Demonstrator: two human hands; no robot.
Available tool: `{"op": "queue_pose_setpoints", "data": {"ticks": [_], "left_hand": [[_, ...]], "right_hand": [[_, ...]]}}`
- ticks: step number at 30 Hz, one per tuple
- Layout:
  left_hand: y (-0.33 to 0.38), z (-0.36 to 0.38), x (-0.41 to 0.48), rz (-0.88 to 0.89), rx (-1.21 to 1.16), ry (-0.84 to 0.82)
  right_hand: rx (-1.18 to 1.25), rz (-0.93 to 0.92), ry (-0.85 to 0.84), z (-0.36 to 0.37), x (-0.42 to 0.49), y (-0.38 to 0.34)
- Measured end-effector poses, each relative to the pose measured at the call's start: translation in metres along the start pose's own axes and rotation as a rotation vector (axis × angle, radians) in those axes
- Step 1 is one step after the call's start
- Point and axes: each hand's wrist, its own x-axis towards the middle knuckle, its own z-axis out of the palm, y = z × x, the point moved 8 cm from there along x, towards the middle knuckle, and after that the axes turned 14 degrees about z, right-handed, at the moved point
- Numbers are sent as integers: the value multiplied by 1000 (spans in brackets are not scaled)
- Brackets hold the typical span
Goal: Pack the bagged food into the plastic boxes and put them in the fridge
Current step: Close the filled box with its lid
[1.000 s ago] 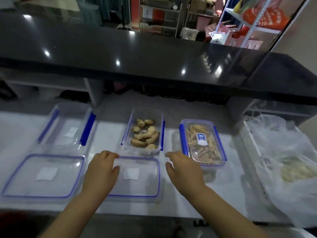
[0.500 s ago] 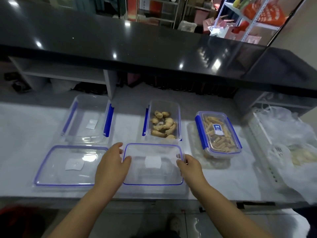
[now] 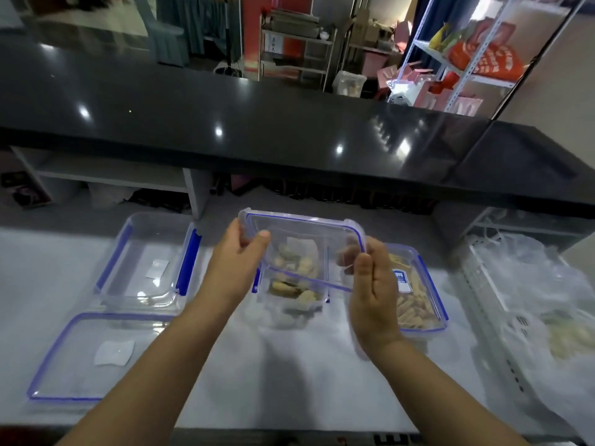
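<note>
Head: lid [image 3: 306, 231] pinched between left hand [image 3: 236, 263], right hand [image 3: 373, 296], tilted above box [image 3: 291, 305].

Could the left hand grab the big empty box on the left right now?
Probably not just yet. Nothing stands between the left hand and the empty box, but that hand and the right hand are both holding the lid.

Clear lid [image 3: 306, 235] tilted above filled box [image 3: 291, 309]

Clear lid [image 3: 302, 233] edged in blue, tan food pieces [image 3: 306, 297] in a clear box [image 3: 289, 310], pale yellow sticks [image 3: 415, 310] under a blue-and-white label [image 3: 399, 280], white desk [image 3: 289, 365], glossy black upper counter [image 3: 257, 123], orange bags [image 3: 486, 61] with white print
</note>
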Motion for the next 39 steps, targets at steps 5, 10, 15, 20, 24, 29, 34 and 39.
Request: {"op": "queue_pose_setpoints", "data": {"ticks": [5,10,15,20,24,29,34,39], "left_hand": [[2,30,27,-86,-177,32],[-15,52,39,-136,-177,18],[-39,60,44,-152,17,-68],[-52,55,54,-119,192,-34],[-60,55,54,-86,296,-2],[-56,54,54,-10,388,61],[-61,52,52,-42,388,49],[-71,50,47,-94,389,44]], "right_hand": [[-476,-569,-39,8,7,-10],[-685,-797,-111,19,13,16],[-820,-824,-336,47,6,45],[-862,-370,-389,46,36,83],[-804,98,-402,37,54,118],[-590,325,-381,37,63,130],[-577,348,-393,41,65,132],[-618,327,-420,44,62,127]]}}
